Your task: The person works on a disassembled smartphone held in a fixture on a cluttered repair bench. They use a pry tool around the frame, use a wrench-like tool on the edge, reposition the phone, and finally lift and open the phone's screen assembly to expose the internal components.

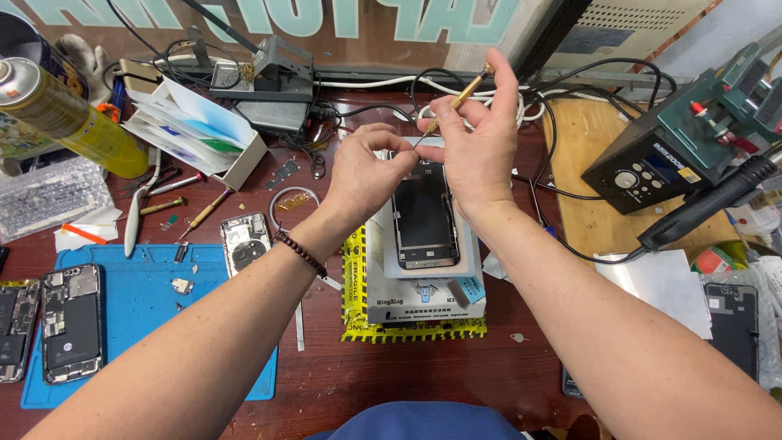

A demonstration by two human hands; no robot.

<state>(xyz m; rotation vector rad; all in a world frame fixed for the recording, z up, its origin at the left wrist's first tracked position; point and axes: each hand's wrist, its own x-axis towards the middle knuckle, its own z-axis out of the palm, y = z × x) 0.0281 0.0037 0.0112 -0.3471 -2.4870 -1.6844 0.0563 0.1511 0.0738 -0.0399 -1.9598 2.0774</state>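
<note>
Our right hand (476, 134) pinches the brass screwdriver (461, 98) tilted, tip down for control. Our left hand (366, 175), fingers closed, steadies that tip above the phone frame (423, 216), raised on boxes (423, 301) mid-tabletop.

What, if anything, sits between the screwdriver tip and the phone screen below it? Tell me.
The left hand does: its fingers pinch at the tip of the brass screwdriver held by the right hand, above the top edge of the phone screen. Whether something tiny is pinched there is not visible.
</note>
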